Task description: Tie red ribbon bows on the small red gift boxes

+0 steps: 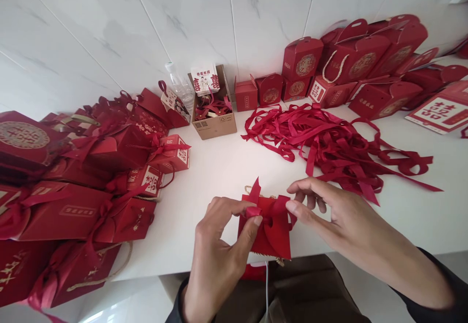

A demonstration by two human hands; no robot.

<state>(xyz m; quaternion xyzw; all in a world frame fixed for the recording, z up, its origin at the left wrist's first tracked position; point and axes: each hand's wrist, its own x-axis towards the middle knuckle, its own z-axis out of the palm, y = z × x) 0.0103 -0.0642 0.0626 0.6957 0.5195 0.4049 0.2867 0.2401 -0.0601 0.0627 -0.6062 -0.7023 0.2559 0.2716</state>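
Observation:
A small red box [278,240] sits at the table's front edge, with a red ribbon bow [269,214] across its top. My left hand [223,250] pinches the bow's left loop between thumb and index finger. At the bow's right side is my right hand [325,208], its thumb touching or almost touching the right loop, its index finger apart from the thumb and the other fingers curled. One ribbon end points up between the hands. Gold-coloured trim shows at the box's edges.
Beyond my right hand lies a tangled heap of red ribbons [321,138]. Ribboned red boxes [73,211] are piled at the left. An open cardboard box [215,126] and a clear bottle [179,86] stand by the tiled wall. More red boxes [360,60] stand at the back right.

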